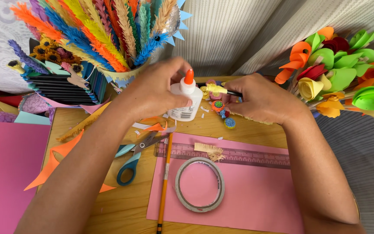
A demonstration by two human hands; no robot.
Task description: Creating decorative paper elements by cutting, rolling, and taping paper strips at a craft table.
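Low in the frame, a roll of tape [199, 184] lay flat on the pink sheet [256, 199], a pencil [164, 182] ran along that sheet's left edge, and a ruler [239, 155] crossed its top with a scrap of fringed paper [210, 151] on it. Left of those sat blue-handled scissors [130, 161] on the wooden table [122, 208].

Up at centre frame, the action: the left hand [152, 89] was closed around a white glue bottle [186, 100] with an orange tip, standing upright on the table. The right hand [260, 99] was pinched shut on a thin dark tool carrying a yellow fringed roll [215, 89], held just beside the nozzle. It read as the gluing step; a dab of glue would call for tipping the bottle toward the roll with a gentle squeeze. Both forearms reached in from the bottom corners, wrists angled inward.

Behind, paper feathers [100, 30] filled the upper left, and paper flowers [343, 69] the right.
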